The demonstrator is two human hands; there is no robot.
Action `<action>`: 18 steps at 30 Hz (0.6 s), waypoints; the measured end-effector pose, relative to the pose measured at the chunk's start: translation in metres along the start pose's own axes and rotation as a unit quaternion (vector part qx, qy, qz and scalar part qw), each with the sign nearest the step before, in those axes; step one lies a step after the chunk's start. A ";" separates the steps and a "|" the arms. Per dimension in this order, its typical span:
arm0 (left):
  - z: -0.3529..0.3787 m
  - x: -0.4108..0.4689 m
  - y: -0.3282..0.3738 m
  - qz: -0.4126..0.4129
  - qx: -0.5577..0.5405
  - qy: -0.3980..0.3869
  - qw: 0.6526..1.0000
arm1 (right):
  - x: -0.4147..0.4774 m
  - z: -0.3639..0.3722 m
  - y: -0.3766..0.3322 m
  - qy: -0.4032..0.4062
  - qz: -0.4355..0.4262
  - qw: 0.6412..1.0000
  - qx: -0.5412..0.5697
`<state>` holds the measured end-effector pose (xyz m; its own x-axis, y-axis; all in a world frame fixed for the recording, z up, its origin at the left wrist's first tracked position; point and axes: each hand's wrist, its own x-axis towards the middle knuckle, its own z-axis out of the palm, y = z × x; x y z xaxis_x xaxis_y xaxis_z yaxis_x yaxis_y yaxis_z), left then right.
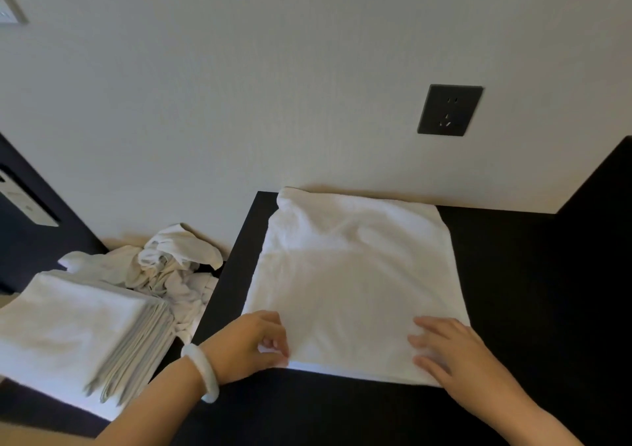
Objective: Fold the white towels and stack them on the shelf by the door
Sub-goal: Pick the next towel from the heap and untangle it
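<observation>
Towel (352, 267), soft white terry rectangle: left hand (253, 343) pinches corner, right hand (448, 353) flat.

The towel (355, 274) covers the middle of the counter (513, 274), reaching back to the wall (273, 103) that closes the far edge; only a narrow bare strip runs along the left edge; wider bare counter lies right of the towel, up to a dark panel (602, 189) at the far right corner; the near edge is bare; beyond the left edge, lower down, a stack (68, 326) and a heap (171, 267) block the way.
</observation>
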<state>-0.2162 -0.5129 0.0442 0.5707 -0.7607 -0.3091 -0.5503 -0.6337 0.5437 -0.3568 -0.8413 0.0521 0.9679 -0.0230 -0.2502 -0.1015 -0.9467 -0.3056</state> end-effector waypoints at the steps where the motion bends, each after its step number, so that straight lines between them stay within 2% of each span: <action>1: -0.002 0.001 0.000 -0.012 -0.024 -0.004 1.000 | 0.003 -0.004 -0.005 -0.003 0.002 1.000 -0.012; 3: -0.005 0.015 0.005 -0.036 -0.029 0.041 0.998 | 0.017 -0.012 -0.018 0.035 0.011 0.999 -0.004; 5: -0.004 0.038 0.011 -0.033 0.012 0.142 0.989 | 0.042 -0.011 -0.026 0.094 0.021 0.995 0.017; 7: 0.002 0.062 0.012 -0.039 0.067 0.194 0.978 | 0.067 -0.002 -0.030 0.131 0.029 0.990 0.030; 11: 0.029 0.078 -0.005 -0.097 0.197 0.124 0.968 | 0.087 0.028 -0.022 0.049 0.050 0.997 -0.013; 15: 0.049 0.053 -0.008 -0.091 0.243 0.140 0.956 | 0.066 0.046 -0.015 0.045 0.023 0.996 -0.070; 18: 0.044 0.045 -0.006 -0.082 0.232 0.166 0.955 | 0.060 0.046 -0.013 0.042 0.019 0.998 -0.051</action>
<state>-0.2141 -0.5497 -0.0077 0.7915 -0.6088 -0.0540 -0.6042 -0.7927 0.0813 -0.3084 -0.8152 -0.0014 0.9799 -0.0826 -0.1816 -0.1193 -0.9721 -0.2017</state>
